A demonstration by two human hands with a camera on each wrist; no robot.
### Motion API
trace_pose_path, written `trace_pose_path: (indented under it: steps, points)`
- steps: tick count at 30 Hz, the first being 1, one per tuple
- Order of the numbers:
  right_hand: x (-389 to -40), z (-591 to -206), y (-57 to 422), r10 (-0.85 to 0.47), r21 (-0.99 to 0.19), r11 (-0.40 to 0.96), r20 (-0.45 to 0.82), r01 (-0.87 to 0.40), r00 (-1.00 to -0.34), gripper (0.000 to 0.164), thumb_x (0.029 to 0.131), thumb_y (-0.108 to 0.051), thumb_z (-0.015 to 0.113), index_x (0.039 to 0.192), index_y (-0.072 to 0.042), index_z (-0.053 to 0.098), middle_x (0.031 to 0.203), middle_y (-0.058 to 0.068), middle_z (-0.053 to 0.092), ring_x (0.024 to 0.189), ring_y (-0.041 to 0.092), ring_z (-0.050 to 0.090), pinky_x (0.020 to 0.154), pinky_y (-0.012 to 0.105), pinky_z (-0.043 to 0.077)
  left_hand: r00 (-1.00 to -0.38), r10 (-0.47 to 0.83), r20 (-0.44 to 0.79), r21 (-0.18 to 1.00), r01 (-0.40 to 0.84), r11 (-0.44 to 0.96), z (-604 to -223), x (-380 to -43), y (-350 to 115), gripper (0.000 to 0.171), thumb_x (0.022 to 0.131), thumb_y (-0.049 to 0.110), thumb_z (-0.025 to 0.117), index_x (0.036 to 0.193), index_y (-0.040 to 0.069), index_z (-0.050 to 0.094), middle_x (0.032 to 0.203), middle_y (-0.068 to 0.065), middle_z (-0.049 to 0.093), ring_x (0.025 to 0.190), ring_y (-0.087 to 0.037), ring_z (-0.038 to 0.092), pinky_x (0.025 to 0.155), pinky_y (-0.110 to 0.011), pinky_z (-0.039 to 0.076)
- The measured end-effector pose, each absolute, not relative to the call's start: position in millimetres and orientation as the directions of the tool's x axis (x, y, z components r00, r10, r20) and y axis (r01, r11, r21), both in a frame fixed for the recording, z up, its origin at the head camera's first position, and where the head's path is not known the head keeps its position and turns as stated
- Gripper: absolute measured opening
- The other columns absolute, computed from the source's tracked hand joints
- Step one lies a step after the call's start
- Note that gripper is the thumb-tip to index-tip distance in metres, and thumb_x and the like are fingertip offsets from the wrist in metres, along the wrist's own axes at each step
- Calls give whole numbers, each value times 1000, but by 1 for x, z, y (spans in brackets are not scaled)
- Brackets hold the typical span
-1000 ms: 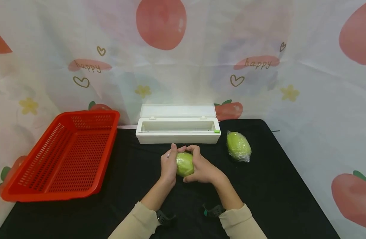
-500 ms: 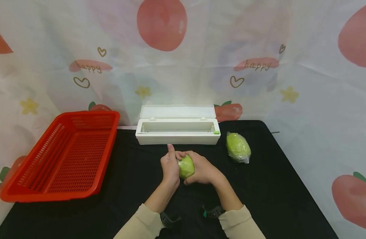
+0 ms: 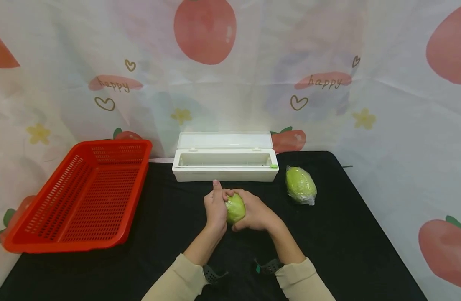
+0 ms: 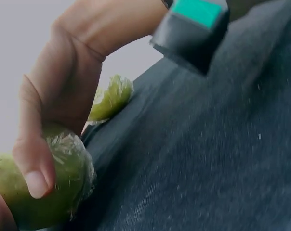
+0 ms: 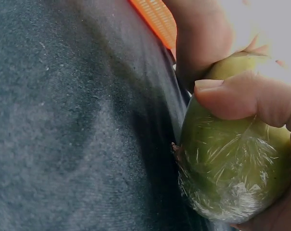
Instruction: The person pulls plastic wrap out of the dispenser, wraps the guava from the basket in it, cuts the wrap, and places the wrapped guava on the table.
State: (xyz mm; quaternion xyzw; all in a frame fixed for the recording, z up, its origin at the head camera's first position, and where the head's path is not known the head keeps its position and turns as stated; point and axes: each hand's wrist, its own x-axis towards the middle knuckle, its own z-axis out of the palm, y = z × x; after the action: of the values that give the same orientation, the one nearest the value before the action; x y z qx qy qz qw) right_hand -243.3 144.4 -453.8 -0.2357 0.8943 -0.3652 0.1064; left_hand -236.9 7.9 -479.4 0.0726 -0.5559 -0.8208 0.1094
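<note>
Between both hands, over the black cloth, is a green fruit (image 3: 235,210) wrapped in clear cling film. My right hand (image 3: 255,214) grips it from the right, its thumb lying across the near side in the right wrist view. My left hand (image 3: 216,211) holds the left side, fingers curled round the far end and thumb pointing up. Crinkled film (image 5: 242,192) bunches at the fruit's lower end in the right wrist view. A second wrapped green fruit (image 3: 301,184) lies on the table to the right, also seen behind the right hand in the left wrist view.
A long white box (image 3: 225,174) with its lid (image 3: 225,140) raised stands at the back, with a small green piece (image 3: 273,166) at its right end. At left is a red plastic basket (image 3: 95,200). Black cloth (image 3: 347,251) covers the table; a printed curtain (image 3: 230,96) hangs behind.
My left hand has shifted slightly right, and its fingers have closed further round the fruit's far end. The fruit has moved slightly right. My right hand has barely moved.
</note>
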Motion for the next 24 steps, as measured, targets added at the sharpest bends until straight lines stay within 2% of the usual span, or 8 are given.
trace_pose_path:
  steps: [5, 8, 11, 13, 15, 19, 21, 24]
  points:
    - [-244, -454, 149, -497, -729, 602, -23, -326, -867, 101, 55, -18, 93, 143, -6, 45, 112, 7, 59, 90, 20, 54, 74, 34, 49, -981, -192, 41, 962, 91, -258, -479, -239, 8, 56, 107, 48, 30, 64, 16, 45, 84, -7, 72, 88, -19, 64, 83, -27, 47]
    - [-246, -455, 152, -499, -763, 573, -35, -299, -866, 101, 56, -19, 93, 143, -9, 44, 112, 7, 59, 90, 20, 55, 74, 35, 50, -991, -115, 62, 969, 88, -230, -477, -239, 5, 65, 106, 52, 24, 75, 6, 56, 104, -10, 74, 106, -23, 65, 101, -33, 44]
    - [-248, -456, 156, -500, -796, 543, -49, -269, -865, 102, 57, -19, 93, 145, -10, 42, 116, 8, 59, 93, 21, 56, 76, 36, 50, -997, -9, 71, 968, 71, -242, -474, -238, 0, 78, 104, 59, 11, 115, 3, 64, 136, -9, 62, 131, -30, 51, 116, -45, 29]
    - [-249, -457, 158, -504, -810, 527, -53, -259, -862, 107, 58, -21, 94, 149, -11, 39, 124, 10, 58, 99, 22, 56, 80, 38, 49, -997, 42, 62, 956, 47, -289, -472, -238, -4, 82, 101, 64, 4, 143, 10, 49, 153, -8, 46, 142, -34, 37, 119, -51, 21]
    - [-250, -457, 160, -510, -817, 517, -56, -254, -858, 109, 60, -24, 94, 152, -11, 36, 129, 12, 56, 103, 24, 55, 82, 39, 49, -997, 71, 43, 912, 10, -411, -470, -239, -9, 76, 100, 66, 4, 157, 21, 27, 160, -12, 30, 146, -39, 25, 119, -55, 16]
    - [-253, -459, 166, -509, -870, 449, -62, -204, -858, 110, 65, -22, 93, 154, -11, 30, 134, 15, 51, 108, 26, 54, 84, 39, 50, -998, 67, 8, 771, -36, -635, -474, -240, -19, 67, 103, 63, 16, 159, 27, 8, 162, -19, 20, 150, -39, 15, 122, -54, 10]
    - [-253, -458, 169, -489, -910, 387, -62, -152, -870, 108, 67, -18, 92, 154, -13, 29, 135, 15, 48, 110, 28, 53, 85, 38, 50, -996, 90, -23, 769, -75, -635, -479, -238, -22, 62, 106, 56, 24, 158, 25, 10, 161, -19, 25, 150, -37, 21, 122, -53, 14]
    - [-252, -456, 170, -442, -950, 299, -51, -94, -895, 101, 71, -15, 90, 150, -13, 28, 136, 17, 45, 112, 31, 52, 85, 38, 51, -983, 171, -70, 849, -149, -507, -488, -232, -25, 54, 108, 45, 35, 155, 21, 22, 155, -15, 36, 143, -32, 37, 117, -53, 30]
